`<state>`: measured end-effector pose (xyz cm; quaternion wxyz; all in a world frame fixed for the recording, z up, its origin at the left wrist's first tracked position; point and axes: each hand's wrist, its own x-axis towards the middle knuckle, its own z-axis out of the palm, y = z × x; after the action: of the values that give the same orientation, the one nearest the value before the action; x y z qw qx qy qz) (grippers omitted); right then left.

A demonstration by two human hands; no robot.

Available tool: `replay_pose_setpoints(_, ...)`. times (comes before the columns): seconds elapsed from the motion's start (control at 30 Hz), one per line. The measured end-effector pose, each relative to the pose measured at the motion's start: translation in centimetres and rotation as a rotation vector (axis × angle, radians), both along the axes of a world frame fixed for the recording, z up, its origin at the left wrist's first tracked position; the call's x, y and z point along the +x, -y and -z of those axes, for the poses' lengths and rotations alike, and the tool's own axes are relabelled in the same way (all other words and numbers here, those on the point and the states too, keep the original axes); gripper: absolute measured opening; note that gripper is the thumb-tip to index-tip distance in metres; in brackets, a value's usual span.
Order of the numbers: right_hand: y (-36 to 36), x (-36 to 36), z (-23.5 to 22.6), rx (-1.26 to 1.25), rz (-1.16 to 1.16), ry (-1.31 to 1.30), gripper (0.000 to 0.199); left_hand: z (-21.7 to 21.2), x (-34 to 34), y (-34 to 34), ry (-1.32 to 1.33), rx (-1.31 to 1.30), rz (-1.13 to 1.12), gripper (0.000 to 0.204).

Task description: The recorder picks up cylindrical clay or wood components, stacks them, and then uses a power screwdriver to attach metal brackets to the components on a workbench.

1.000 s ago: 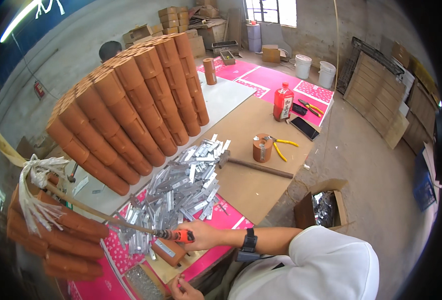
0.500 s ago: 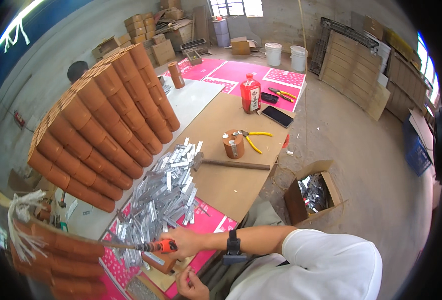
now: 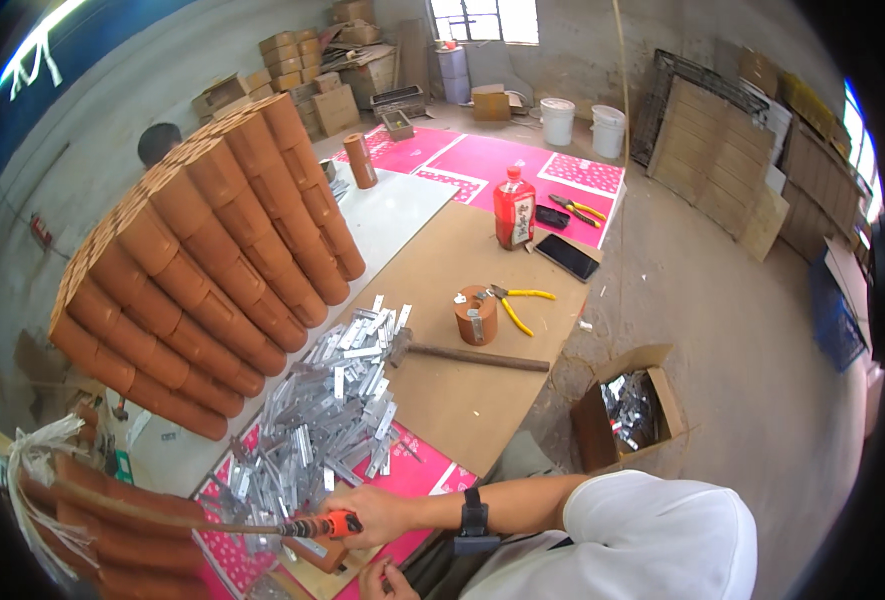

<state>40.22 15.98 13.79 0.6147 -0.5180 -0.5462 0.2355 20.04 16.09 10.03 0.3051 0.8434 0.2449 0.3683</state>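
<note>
My right hand (image 3: 377, 515), with a black strap on its wrist, is closed around an orange-and-black power screwdriver (image 3: 340, 524). The tool hangs on a long cord running left. Beneath it lies a terracotta-coloured cylinder (image 3: 324, 551) with a metal strip on it, partly hidden by the tool and hand. My left hand (image 3: 387, 582) is curled at the lower edge, close to the cylinder but apart from it; what its fingers hold, if anything, cannot be made out. Loose silver metal strips (image 3: 312, 430) are heaped just beyond the tool.
Stacked terracotta cylinders (image 3: 197, 260) rise at the left. On the cardboard-covered table (image 3: 432, 400) lie a hammer (image 3: 477, 356), yellow-handled pliers (image 3: 527, 295), a single cylinder (image 3: 476, 322), a red bottle (image 3: 514, 210) and a phone (image 3: 567, 257). A carton of metal pieces (image 3: 677, 400) stands on the floor.
The whole view has shifted slightly. My left hand has dropped lower, partly out of the picture. My right hand stays on the screwdriver over the cylinder.
</note>
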Motion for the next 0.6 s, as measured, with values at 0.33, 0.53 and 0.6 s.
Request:
replay_pose_setpoints(0.33, -1.2, 0.6, 1.4, 0.031, -0.019, 0.015, 0.03, -0.8, -2.7, -0.1, -0.021, 0.062, -0.317, 0.015)
replay_pose_setpoints(0.53, -1.1, 0.5, 1.2, 0.036, -0.021, -0.039, 0.03, -0.6, -2.1, -0.8, 0.051, 0.093, -0.377, 0.013)
replay_pose_setpoints(0.6, -0.6, 0.5, 0.8, 0.052, -0.016, -0.04, 0.03, -0.5, -1.5, -1.1, 0.037, 0.183, -0.33, 0.012)
